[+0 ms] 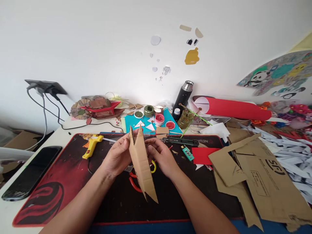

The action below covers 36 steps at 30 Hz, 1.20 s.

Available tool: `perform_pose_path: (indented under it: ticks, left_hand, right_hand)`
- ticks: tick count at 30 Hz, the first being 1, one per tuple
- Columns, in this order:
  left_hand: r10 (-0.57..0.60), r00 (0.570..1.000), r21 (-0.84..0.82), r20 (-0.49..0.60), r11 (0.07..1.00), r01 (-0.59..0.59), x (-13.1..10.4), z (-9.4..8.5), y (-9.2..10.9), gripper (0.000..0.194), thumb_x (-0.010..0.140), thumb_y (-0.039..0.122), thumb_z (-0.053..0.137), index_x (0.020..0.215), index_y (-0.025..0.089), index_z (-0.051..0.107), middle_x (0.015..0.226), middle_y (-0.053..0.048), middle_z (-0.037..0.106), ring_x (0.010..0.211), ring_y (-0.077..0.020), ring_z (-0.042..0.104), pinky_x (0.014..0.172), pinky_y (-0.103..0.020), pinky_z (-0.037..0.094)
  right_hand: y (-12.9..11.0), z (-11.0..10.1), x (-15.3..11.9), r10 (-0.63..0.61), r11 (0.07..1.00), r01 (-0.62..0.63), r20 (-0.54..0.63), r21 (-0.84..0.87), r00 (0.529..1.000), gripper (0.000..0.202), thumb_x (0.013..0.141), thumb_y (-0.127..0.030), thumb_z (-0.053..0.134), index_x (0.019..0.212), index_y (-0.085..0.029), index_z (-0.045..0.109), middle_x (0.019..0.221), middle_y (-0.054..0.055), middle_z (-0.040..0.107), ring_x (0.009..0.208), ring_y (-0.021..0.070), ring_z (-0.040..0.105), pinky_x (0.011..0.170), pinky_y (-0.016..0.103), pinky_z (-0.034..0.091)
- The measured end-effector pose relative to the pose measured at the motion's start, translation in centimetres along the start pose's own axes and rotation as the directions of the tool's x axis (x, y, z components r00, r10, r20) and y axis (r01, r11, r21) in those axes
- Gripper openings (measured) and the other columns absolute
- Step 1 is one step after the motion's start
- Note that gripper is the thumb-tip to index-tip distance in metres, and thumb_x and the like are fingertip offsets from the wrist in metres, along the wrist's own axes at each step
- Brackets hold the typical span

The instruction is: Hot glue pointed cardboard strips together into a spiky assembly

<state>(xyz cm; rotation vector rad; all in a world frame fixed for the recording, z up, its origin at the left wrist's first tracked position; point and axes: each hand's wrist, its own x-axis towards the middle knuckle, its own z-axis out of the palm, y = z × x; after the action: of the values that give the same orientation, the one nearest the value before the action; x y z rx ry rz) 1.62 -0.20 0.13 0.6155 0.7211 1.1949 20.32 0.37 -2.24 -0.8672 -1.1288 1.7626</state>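
Note:
A long folded cardboard piece [141, 159] with pointed ends is held up above the dark mat, tilted slightly. My left hand [119, 154] grips its left side, thumb near the upper edge. On the other side, my right hand [162, 154] has its fingers curled against the cardboard's right edge; part of that contact is hidden. Behind and below the piece lie scissors [135, 185] with red and yellow handles, mostly covered.
A yellow glue gun [92, 146] lies left, beyond a black phone [31, 172]. Right are a utility knife [180, 141], a teal lighter [187, 152], red paper [204, 156] and cardboard sheets [265, 182]. Paint jars [159, 119] and a black thermos [184, 94] stand at the back.

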Motion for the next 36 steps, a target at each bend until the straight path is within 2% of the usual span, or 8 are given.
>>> perform_pose_path:
  ticks: [5,10,17,20,23,28,33,36]
  left_hand:
    - [0.050,0.998,0.030,-0.035,0.998,-0.049,-0.2,0.6,0.4,0.069,0.070,0.051,0.099,0.129,0.022,0.078,0.119,-0.013,0.081,0.119,-0.0366,0.073,0.102,-0.043,0.058]
    - [0.089,0.995,0.034,-0.034,0.996,-0.088,-0.2,0.8,0.5,0.066,0.070,0.050,0.099,0.126,0.022,0.080,0.127,-0.015,0.079,0.135,-0.0410,0.065,0.114,-0.050,0.052]
    - [0.043,0.999,0.002,0.025,0.999,-0.043,0.2,0.0,-0.4,0.059,0.075,0.053,0.095,0.123,0.021,0.081,0.127,-0.015,0.079,0.141,-0.0413,0.061,0.119,-0.054,0.049]
    - [0.064,0.995,0.026,0.081,0.997,-0.066,0.2,0.2,-0.5,0.047,0.081,0.051,0.092,0.113,0.018,0.083,0.128,-0.017,0.079,0.146,-0.0410,0.056,0.122,-0.052,0.046]
    - [0.053,0.997,0.043,0.047,0.998,-0.055,0.2,0.6,-0.4,0.046,0.083,0.052,0.090,0.114,0.019,0.083,0.130,-0.015,0.079,0.140,-0.0400,0.062,0.120,-0.051,0.048]
    - [-0.021,1.000,0.090,0.018,0.996,0.019,0.2,0.6,-0.3,0.074,0.079,0.082,0.077,0.118,0.020,0.082,0.122,-0.015,0.081,0.129,-0.0418,0.068,0.109,-0.051,0.054]
    - [0.088,0.993,0.349,-0.078,0.936,-0.055,0.3,-0.1,-0.5,0.048,0.082,0.052,0.089,0.119,0.023,0.081,0.120,-0.009,0.082,0.122,-0.0337,0.071,0.108,-0.038,0.051]
    - [0.139,0.984,0.488,-0.108,0.870,-0.069,0.3,-0.4,-0.5,0.039,0.084,0.046,0.087,0.115,0.022,0.081,0.111,-0.006,0.082,0.109,-0.0309,0.072,0.096,-0.034,0.053]
  right_hand:
    - [0.6,0.4,0.0,0.052,0.998,-0.053,0.034,0.023,0.998,0.063,0.080,-0.070,0.086,0.126,-0.029,0.069,0.091,0.002,0.070,0.089,0.0242,0.069,0.072,0.032,0.055]
    - [0.1,1.0,-0.4,0.083,0.996,-0.084,0.097,0.008,0.992,0.059,0.078,-0.076,0.083,0.104,-0.025,0.074,0.102,0.004,0.074,0.100,0.0260,0.069,0.083,0.034,0.055]
    - [0.3,1.6,-0.7,0.220,0.973,-0.227,0.141,0.036,0.965,0.051,0.071,-0.063,0.093,0.092,-0.022,0.069,0.075,-0.002,0.068,0.060,0.0151,0.058,0.058,0.027,0.046]
    - [0.2,1.4,-0.5,0.152,0.988,-0.153,0.108,-0.004,0.982,0.050,0.070,-0.059,0.094,0.082,-0.021,0.064,0.070,-0.004,0.062,0.060,0.0130,0.051,0.057,0.025,0.040]
    - [-0.1,0.9,-0.3,0.077,0.995,-0.076,0.011,-0.058,0.997,0.047,0.073,-0.057,0.092,0.079,-0.021,0.061,0.068,-0.005,0.056,0.062,0.0133,0.048,0.059,0.025,0.038]
    - [0.1,-0.1,0.2,-0.059,0.976,0.004,-0.249,-0.218,0.967,0.038,0.082,-0.051,0.081,0.078,-0.023,0.056,0.069,-0.005,0.051,0.064,0.0145,0.045,0.061,0.028,0.035]
    - [0.7,-0.2,0.3,-0.110,0.953,0.030,-0.257,-0.300,0.960,0.032,0.086,-0.046,0.076,0.079,-0.024,0.055,0.070,-0.005,0.050,0.065,0.0155,0.045,0.061,0.029,0.036]
    - [1.0,-0.1,0.2,-0.112,0.937,0.037,-0.201,-0.346,0.973,0.028,0.090,-0.044,0.074,0.083,-0.023,0.058,0.073,-0.004,0.053,0.069,0.0161,0.048,0.063,0.029,0.039]
